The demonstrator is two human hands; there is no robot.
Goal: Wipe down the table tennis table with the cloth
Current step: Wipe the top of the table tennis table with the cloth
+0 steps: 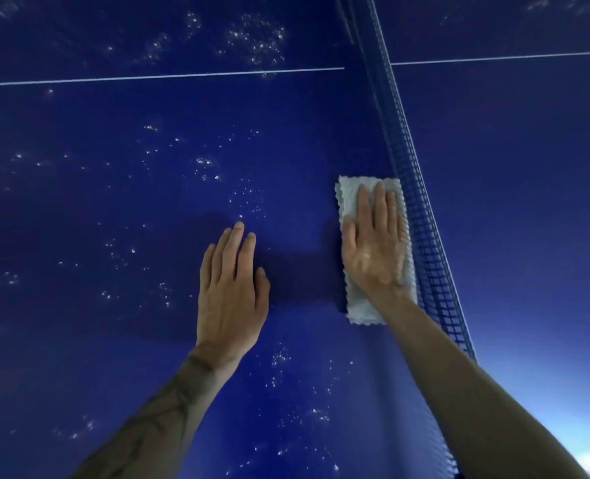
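- Judged from the droplets (210, 167) speckling the table (79, 209) left of and beyond the left hand, most wiping is left; the patch between the hands looks clean.
- Right hand (373, 250) lies flat, fingers straight, pressing the cloth (359, 311) down just beside the net (424, 236).
- Left hand (231, 288) rests open on the table, fingers straight, holding nothing, apart from the cloth.

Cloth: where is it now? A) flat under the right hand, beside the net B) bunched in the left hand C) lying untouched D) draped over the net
A: the right hand lies flat on the cloth beside the net; the left hand rests bare on the table.
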